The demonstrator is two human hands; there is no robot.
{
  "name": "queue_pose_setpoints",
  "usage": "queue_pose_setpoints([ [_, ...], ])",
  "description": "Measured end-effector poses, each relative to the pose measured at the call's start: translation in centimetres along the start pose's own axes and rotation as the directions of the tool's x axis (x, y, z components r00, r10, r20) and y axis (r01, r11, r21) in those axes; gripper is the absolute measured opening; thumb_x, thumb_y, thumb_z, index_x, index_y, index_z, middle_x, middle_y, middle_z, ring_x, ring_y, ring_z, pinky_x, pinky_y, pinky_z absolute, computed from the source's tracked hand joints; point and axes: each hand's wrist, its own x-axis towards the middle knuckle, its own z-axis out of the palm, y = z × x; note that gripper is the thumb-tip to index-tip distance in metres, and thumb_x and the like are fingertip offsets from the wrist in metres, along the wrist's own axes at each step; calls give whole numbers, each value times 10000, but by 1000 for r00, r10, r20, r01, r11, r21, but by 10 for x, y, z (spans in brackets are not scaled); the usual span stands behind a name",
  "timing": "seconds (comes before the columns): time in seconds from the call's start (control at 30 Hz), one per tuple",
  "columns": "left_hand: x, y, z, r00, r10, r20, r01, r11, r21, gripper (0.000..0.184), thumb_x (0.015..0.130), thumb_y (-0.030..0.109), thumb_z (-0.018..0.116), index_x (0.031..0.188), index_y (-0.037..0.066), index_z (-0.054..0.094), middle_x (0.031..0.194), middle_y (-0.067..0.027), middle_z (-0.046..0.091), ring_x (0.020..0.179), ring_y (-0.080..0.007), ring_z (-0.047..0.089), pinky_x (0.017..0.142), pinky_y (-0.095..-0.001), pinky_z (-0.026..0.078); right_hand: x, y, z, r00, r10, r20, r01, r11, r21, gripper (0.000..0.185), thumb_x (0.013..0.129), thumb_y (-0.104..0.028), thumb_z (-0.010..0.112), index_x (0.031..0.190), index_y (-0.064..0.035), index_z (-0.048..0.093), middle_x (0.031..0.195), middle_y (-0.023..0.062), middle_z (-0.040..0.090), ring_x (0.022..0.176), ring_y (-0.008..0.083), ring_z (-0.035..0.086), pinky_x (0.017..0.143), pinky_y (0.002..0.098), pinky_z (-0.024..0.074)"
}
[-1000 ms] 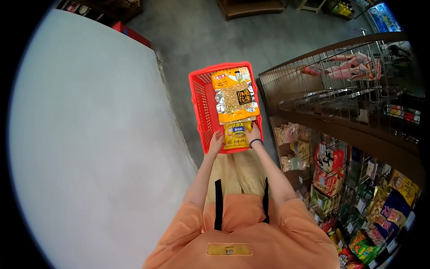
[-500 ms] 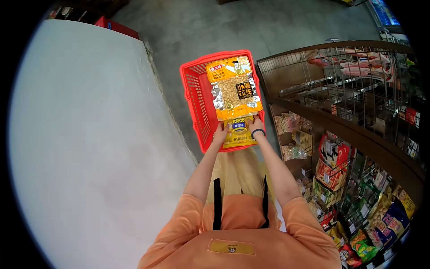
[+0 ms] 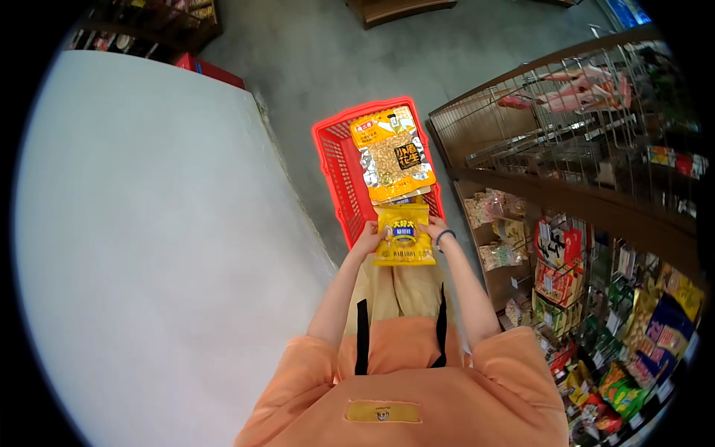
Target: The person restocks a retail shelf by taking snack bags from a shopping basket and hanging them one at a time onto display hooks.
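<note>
Between my two hands is a yellow snack bag (image 3: pixel 404 237) with a blue label, held above the near end of a red shopping basket (image 3: pixel 344 179). My left hand (image 3: pixel 370 238) grips its left edge, fingers closed. On the right edge, my right hand (image 3: pixel 436 229) is closed too, with a dark band on the wrist. A larger orange and silver bag of peanuts (image 3: pixel 393 155) lies in the basket, just beyond the yellow bag. Part of another package shows under the peanut bag's lower edge. The basket's near end is partly hidden by the yellow bag.
A large pale surface (image 3: pixel 164 246) fills the left side. On the right runs a wire display rack (image 3: pixel 551 112), with bagged snacks (image 3: pixel 558 261) on hooks and shelves below it. Grey floor (image 3: pixel 298 52) and a brown wooden fixture (image 3: pixel 402 9) lie ahead.
The yellow bag has been lifted from inside the basket and drawn towards me, now overlapping the near rim. Both hands have kept hold of it. The view has shifted slightly.
</note>
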Motion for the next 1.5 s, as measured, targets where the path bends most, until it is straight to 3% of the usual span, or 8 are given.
queue_pose_setpoints([
  [0.2,-73,22,2,972,121,201,-119,993,-25,439,774,110,550,1110,38,278,1076,-120,473,1006,-159,448,836,-266,364,-118,-44,24,993,82,-81,-67,982,174,565,759,-238,578,1217,-107,274,1064,52,497,931,128,501,732,281,438],
  [0.27,-106,35,10,936,206,285,-185,978,-99,574,769,104,554,1211,55,191,1120,-118,445,1033,-173,426,871,-283,337,-138,-27,25,993,28,-119,12,946,323,505,756,-269,583,1162,-72,356,1041,59,507,936,115,485,741,265,427],
  [0.4,-145,42,18,807,372,459,-381,921,-76,670,750,106,578,1263,69,150,1230,-101,327,1134,-186,319,915,-312,287,-190,-18,39,887,-300,-351,346,936,73,400,743,-259,601,1029,-9,477,990,52,536,892,111,501,751,237,411],
  [0.63,-185,64,52,765,359,535,-393,918,-53,498,798,221,526,1196,46,284,1181,-57,376,1081,-143,356,873,-286,325,-267,19,57,675,-499,-543,717,616,325,268,766,-130,567,995,-15,490,953,75,558,831,148,547,723,257,446],
  [0.73,-201,68,85,662,411,626,-533,846,8,333,793,203,541,1044,17,427,963,-40,514,877,-105,482,753,-234,395,-308,41,64,646,-369,-668,702,631,331,322,738,-209,610,990,-40,501,909,38,561,795,119,533,677,247,443],
  [0.97,-240,55,112,531,450,718,-648,762,2,289,760,184,594,926,-17,470,882,-46,540,791,-82,495,679,-218,403,-355,82,88,466,-393,-793,876,333,349,319,747,-139,597,1022,-33,475,974,20,532,894,97,483,785,230,374],
  [1.27,-318,7,237,315,231,921,-734,674,81,249,690,103,656,868,-14,528,821,-48,578,742,-90,532,670,-226,422,-466,183,54,133,-240,-962,988,113,108,299,731,-82,603,1005,-34,494,968,18,545,873,93,499,778,231,388],
  [1.5,-398,-56,348,142,47,989,-614,788,51,269,705,98,632,928,-3,519,873,-46,570,784,-101,529,701,-229,422,-554,280,18,-24,-122,-992,997,76,-33,269,716,-60,610,966,-30,515,925,28,564,830,95,514,754,232,402],
])
